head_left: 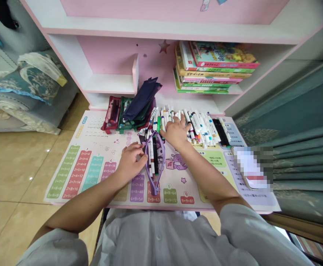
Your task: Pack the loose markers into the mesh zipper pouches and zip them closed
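Observation:
A purple pencil case (155, 162) lies unzipped on the desk with a few markers inside. My left hand (130, 159) rests at its left edge, fingers curled against the case's rim. My right hand (175, 131) reaches past the case onto a long row of markers (197, 125) laid side by side at the back of the desk; its fingers are bent down over some of them, and I cannot see whether a marker is gripped.
A multiplication-table mat (95, 166) covers the pink desk. Several fabric pencil cases (133, 109) are piled at the back left. Stacked books (211, 66) fill the shelf above. A teal curtain (302, 147) hangs on the right; a small box (252, 168) sits near the desk's right edge.

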The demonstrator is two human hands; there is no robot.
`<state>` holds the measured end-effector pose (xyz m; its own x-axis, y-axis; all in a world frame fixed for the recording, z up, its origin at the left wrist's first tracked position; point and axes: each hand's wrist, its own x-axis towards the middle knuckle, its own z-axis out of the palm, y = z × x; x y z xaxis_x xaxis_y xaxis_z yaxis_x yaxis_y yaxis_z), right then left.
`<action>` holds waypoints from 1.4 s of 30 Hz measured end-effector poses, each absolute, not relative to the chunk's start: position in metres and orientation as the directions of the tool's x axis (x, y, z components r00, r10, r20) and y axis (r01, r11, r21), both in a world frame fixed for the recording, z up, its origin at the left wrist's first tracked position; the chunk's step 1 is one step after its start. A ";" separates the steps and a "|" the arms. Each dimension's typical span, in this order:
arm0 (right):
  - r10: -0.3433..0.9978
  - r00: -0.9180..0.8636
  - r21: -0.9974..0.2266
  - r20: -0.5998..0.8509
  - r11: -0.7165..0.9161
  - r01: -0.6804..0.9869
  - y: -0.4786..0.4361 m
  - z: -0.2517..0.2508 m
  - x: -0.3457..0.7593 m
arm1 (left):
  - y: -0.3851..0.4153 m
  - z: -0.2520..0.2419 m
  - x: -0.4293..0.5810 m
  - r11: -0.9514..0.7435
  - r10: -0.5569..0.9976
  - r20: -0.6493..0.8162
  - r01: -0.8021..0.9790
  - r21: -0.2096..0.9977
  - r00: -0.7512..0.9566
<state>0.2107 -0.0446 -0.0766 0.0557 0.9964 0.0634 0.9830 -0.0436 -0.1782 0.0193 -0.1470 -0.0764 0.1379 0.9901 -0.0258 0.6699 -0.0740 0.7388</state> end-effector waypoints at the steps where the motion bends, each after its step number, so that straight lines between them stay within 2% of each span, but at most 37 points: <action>1: 0.997 0.055 -0.168 0.059 -0.045 0.985 -0.045 -0.078 0.211 | -0.147 -0.076 0.019 -0.072 0.990 -0.027 0.671 0.738 0.135; 5: 0.997 0.054 -0.149 0.055 -0.046 0.988 -0.043 -0.082 0.211 | -0.147 -0.077 0.019 -0.077 0.991 -0.018 0.669 0.740 0.135; 9: 0.996 0.054 -0.186 0.074 -0.040 0.982 -0.043 -0.077 0.210 | -0.147 -0.078 0.018 -0.082 0.991 -0.013 0.670 0.738 0.136; 13: 0.991 0.038 -0.227 0.130 -0.008 0.974 -0.058 -0.056 0.211 | -0.147 -0.077 0.019 -0.080 0.990 -0.019 0.681 0.728 0.137; 18: 0.980 -0.085 -0.222 0.179 0.124 0.967 -0.103 -0.016 0.213 | -0.148 -0.079 0.018 -0.085 0.991 -0.010 0.688 0.721 0.132; 21: 0.972 -0.199 -0.181 0.124 0.219 0.959 -0.131 0.000 0.211 | -0.147 -0.082 0.017 -0.092 0.992 0.005 0.681 0.726 0.129; 24: 0.953 -0.302 -0.137 -0.002 0.299 0.944 -0.147 0.004 0.204 | -0.146 -0.084 0.016 -0.105 0.991 0.018 0.682 0.723 0.133; 29: 0.938 -0.317 -0.060 -0.143 0.312 0.948 -0.154 0.001 0.191 | -0.147 -0.080 0.017 -0.097 0.991 0.007 0.680 0.726 0.134; 35: 0.930 -0.326 -0.009 -0.170 0.330 0.944 -0.154 -0.011 0.182 | -0.147 -0.081 0.018 -0.107 0.990 0.015 0.673 0.732 0.140; 42: 0.925 -0.364 -0.010 -0.108 0.365 0.931 -0.150 -0.033 0.170 | -0.147 -0.084 0.018 -0.117 0.990 0.035 0.662 0.740 0.136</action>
